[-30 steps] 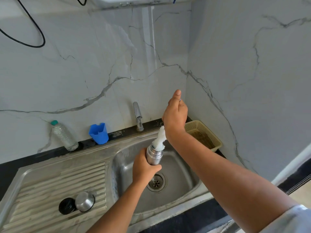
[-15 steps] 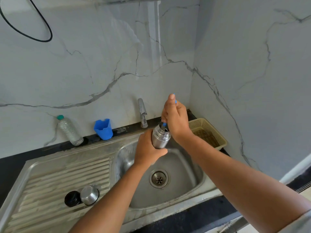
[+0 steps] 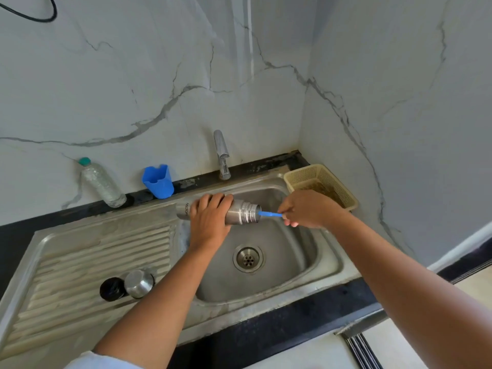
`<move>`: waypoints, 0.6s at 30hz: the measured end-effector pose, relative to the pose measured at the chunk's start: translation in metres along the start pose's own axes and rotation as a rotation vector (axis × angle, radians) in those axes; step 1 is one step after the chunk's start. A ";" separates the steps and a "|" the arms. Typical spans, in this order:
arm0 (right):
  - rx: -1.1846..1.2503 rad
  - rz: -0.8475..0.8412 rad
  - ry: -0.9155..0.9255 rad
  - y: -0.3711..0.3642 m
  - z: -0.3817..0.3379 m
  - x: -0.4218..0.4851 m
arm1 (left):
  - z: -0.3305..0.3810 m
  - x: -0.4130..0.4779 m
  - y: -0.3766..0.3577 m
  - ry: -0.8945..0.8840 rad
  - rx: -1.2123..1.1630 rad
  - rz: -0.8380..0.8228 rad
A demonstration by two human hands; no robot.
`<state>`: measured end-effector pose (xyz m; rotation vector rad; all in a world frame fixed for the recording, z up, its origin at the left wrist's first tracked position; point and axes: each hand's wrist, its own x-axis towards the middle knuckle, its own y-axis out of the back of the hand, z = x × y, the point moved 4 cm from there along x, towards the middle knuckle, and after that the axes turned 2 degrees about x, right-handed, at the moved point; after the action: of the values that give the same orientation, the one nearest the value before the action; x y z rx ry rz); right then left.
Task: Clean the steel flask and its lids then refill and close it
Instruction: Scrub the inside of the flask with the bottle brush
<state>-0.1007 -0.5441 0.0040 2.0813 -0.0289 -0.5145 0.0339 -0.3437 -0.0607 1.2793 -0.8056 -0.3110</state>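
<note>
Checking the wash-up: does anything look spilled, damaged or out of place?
Nothing stands out. The left hand holds the steel flask sideways over the sink, the right hand holds a blue brush handle in its mouth; the black lid and steel cap sit on the drainboard.

The flask (image 3: 239,214) is brushed steel with a soft sheen, shinier at the threaded neck. The sink (image 3: 290,265) is steel too, but dull and water-stained, ribbed on the drainer side. The steel lid (image 3: 139,283) is polished, and the black lid (image 3: 112,288) looks like matt plastic. The brush handle (image 3: 270,214), cup (image 3: 158,182) and mesh basket (image 3: 319,179) are all plastic. The tap (image 3: 221,153) is bright chrome. The walls (image 3: 133,89) are smooth, glossy marble-look slabs.
</note>
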 end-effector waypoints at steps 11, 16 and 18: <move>0.191 0.219 -0.020 -0.075 -0.010 0.025 | 0.002 -0.012 0.019 -0.164 0.117 0.236; 0.274 0.229 -0.048 -0.091 -0.011 0.041 | -0.014 -0.028 0.018 -0.026 -0.084 0.299; 0.289 0.223 -0.052 -0.098 -0.013 0.047 | -0.020 -0.043 0.010 0.175 -0.170 0.378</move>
<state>-0.0708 -0.4908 -0.0868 2.3077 -0.3813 -0.4479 0.0152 -0.2995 -0.0681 0.9570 -0.8332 0.0363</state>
